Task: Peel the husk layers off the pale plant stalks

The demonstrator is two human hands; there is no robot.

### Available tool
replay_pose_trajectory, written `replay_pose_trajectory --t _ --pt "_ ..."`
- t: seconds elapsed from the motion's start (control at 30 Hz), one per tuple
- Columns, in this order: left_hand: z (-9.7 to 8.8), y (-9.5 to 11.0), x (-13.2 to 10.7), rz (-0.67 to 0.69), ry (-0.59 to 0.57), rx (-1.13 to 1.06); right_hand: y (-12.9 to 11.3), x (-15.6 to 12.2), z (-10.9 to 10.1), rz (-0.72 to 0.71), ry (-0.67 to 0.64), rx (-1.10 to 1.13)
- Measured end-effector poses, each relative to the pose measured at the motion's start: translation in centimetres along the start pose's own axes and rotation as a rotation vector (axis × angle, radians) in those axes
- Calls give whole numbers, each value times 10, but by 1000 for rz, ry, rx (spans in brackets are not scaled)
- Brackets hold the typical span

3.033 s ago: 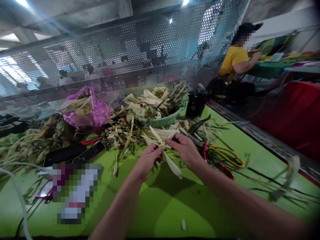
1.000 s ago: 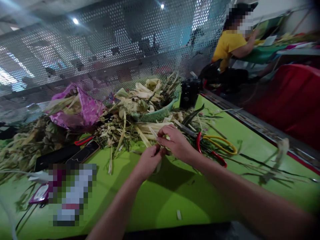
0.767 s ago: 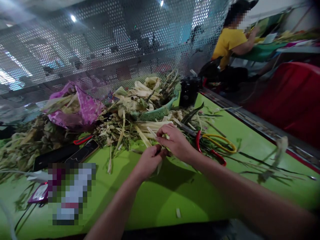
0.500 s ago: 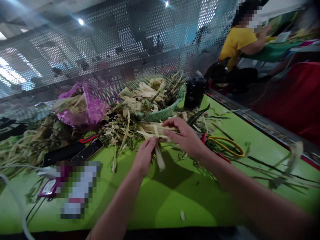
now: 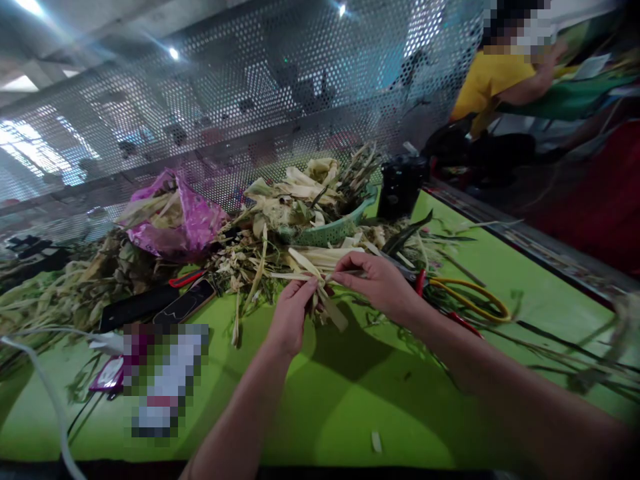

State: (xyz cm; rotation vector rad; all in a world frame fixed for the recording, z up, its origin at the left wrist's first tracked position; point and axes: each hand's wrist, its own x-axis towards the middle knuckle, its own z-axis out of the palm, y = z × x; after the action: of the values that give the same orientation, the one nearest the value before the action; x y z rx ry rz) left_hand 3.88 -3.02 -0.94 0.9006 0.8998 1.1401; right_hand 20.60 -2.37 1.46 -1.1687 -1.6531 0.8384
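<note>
My left hand [image 5: 291,313] and my right hand [image 5: 377,283] meet above the green table [image 5: 340,400], both pinching a small bundle of pale leaf strips [image 5: 320,293]. One strip [image 5: 334,313] hangs down and to the right between the hands. Other strips [image 5: 320,257] stick out beyond my fingers toward the heap of husks. My fingers are closed on the strips.
A green basket [image 5: 330,230] heaped with husks stands behind, next to a pink bag [image 5: 185,220] and a black box [image 5: 400,187]. Red and yellow scissors [image 5: 465,303] lie right of my right hand. Two phones [image 5: 160,307] lie at the left. A person in yellow [image 5: 495,87] works far right.
My hands have shifted slightly right and kept working the strips. The long pale strip hanging down three seconds ago is now shorter and folded in toward the bundle.
</note>
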Motion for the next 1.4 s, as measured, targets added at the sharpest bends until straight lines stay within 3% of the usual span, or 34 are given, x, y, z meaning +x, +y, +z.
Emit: replay_pose_trajectory --t 0.17,0.5,0.6,0.73,0.83,0.93,1.0,1.27,1.4 --pt "-2 -1 -1 51 -31 140 3 -1 0 -51 29 -62" --pt "4 3 1 28 -89 26 9 1 3 0 98 -43" --pt "0 3 2 17 -42 -44 6 0 -1 -86 131 -89" --pt "-5 2 6 21 62 -119 -4 -3 -4 -249 322 -326" --pt "-7 0 8 43 77 -163 -9 -7 2 -274 211 -371" --pt "-7 -2 10 54 61 -223 -7 -8 10 -191 0 -295" --pt "-6 -3 10 43 48 -243 -4 -8 14 -134 -65 -246" --pt "-5 4 3 82 -5 18 0 -7 13 -171 -45 -252" --pt "-4 8 1 70 27 32 1 -7 14 -159 -64 -275"
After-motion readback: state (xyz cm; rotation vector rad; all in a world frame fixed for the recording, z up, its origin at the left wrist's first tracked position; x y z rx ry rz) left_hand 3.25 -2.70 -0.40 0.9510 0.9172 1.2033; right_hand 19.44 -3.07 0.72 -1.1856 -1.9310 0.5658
